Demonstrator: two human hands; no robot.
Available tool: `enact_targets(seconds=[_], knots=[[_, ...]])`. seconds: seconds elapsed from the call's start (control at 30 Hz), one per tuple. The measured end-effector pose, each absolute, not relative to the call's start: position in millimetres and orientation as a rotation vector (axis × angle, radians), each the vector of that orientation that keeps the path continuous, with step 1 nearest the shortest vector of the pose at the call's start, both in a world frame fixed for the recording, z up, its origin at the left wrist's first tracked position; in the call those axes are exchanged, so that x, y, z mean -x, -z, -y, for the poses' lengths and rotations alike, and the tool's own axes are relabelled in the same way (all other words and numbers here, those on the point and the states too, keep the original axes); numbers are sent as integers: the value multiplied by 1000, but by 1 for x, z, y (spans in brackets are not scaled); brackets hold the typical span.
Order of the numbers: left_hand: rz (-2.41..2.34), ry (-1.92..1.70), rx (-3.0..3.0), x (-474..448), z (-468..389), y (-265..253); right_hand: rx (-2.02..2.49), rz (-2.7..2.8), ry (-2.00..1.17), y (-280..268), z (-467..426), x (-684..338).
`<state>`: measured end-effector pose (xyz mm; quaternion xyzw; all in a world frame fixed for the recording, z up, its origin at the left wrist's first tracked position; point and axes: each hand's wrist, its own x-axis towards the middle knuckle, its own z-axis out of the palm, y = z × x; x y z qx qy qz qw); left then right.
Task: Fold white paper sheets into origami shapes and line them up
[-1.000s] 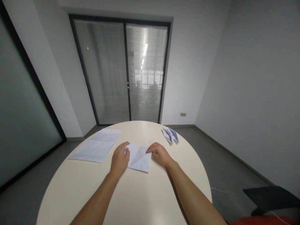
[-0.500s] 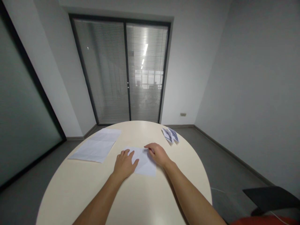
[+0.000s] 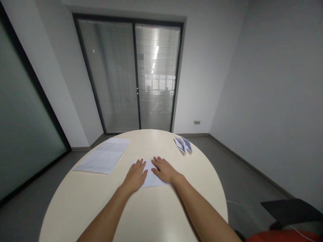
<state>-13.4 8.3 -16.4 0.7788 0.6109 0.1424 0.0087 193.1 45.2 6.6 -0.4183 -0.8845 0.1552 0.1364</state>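
Note:
A sheet of white paper (image 3: 151, 179) lies on the round cream table (image 3: 151, 213) in front of me, partly covered by both hands. My left hand (image 3: 135, 175) rests flat on its left side, fingers stretched out and pointing away from me. Over the right side lies my right hand (image 3: 164, 170), also flat with its fingers spread. Between the two hands a strip of the paper shows. Neither hand grips anything.
Larger white sheets (image 3: 104, 156) lie at the table's left. A folded paper with dark printing (image 3: 183, 145) stands near the far right edge. A chair with a black armrest (image 3: 292, 211) and red seat (image 3: 280, 236) is at lower right. Glass doors (image 3: 137, 77) stand beyond.
My right hand has gone from curled fingers at the paper's upper right to lying flat and spread on it. My left hand stays at the left side, its fingers now straighter.

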Motion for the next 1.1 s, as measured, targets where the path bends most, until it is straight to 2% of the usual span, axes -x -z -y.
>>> enact_targets(seconds=[0.23, 0.33, 0.53, 0.87, 1.0, 1.1], knots=[[-1944, -318, -2389, 14, -4, 13, 1501, 2358, -264, -5, -56, -207], [-1998, -290, -2371, 12, -4, 10, 1368, 2311, -246, -8, -55, -203], [-1993, -310, -2373, 8, -5, 6, 951, 2565, -470, -10, -39, -184], [-2032, -335, -2332, 10, -6, 11, 1514, 2418, -408, -4, -51, -200], [-2104, -328, -2302, 14, -8, 14, 1267, 2435, -316, -7, -51, -203], [-2160, -345, -2267, 17, -10, 13, 984, 2549, -446, -11, -45, -198]])
